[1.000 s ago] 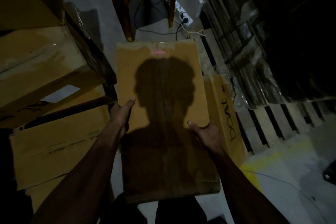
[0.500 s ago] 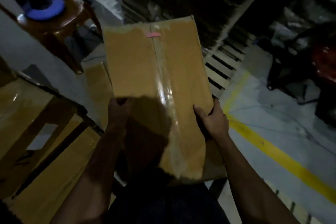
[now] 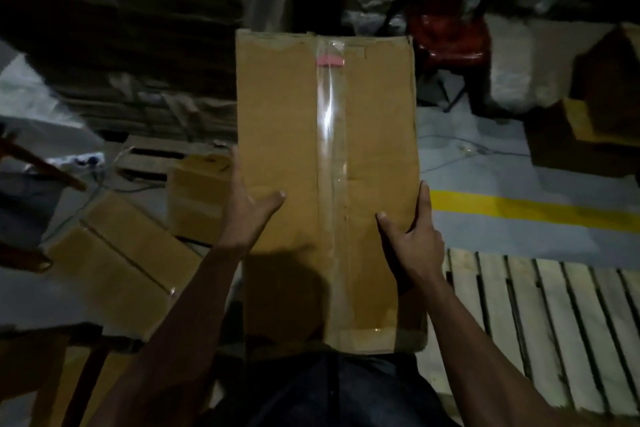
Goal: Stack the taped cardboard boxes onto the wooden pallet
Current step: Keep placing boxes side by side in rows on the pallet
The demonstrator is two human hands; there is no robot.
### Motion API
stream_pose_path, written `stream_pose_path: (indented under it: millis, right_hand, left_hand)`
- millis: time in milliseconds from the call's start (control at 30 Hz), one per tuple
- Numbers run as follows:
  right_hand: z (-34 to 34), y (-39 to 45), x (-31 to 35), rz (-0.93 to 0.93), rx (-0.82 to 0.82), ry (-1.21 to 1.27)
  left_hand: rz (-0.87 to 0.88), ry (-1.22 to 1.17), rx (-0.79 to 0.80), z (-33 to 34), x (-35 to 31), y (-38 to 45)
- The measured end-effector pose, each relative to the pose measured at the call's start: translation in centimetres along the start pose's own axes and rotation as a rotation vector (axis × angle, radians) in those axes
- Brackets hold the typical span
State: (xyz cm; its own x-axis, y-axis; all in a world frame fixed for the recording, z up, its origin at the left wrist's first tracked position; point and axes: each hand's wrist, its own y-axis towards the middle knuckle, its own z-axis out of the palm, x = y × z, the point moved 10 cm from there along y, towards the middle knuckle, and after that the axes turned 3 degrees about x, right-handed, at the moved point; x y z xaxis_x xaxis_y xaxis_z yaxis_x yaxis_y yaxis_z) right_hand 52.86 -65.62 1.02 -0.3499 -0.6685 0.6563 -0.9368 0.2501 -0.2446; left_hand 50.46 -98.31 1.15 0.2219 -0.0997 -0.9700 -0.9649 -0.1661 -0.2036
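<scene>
The box [image 3: 325,184] was held out in front of the body, above the floor, taped seam up, w/ a pink tab near its far end. It was gripped at both long sides: left hand [image 3: 247,215] laid along the left edge, thumb spread on top; right hand [image 3: 415,236] clamped on the right edge, thumb on top, fingers down the side. Both forearms were stretched fwd. The pallet [image 3: 540,329] lay low at the right, just beside the box's near end, slats bare where seen. A yellow line [image 3: 533,211] was seen on the floor beyond it. Other boxes [image 3: 128,263] lay at the left; a red chair [image 3: 450,42] and dark stacks stood farther back.
</scene>
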Motion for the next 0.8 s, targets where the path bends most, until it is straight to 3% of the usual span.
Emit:
stream_pose_path:
  millis: [333,800]
  right_hand:
    - [-13.0,9.4,-11.0,0.184,-0.136,0.075]
    - [-23.9,21.8,-17.8,0.386,-0.385,0.182]
  left_hand:
    - [0.064,0.023,0.211,21.4,-5.0,8.9]
    - [0.244,0.284,0.371,43.0,-12.5,23.7]
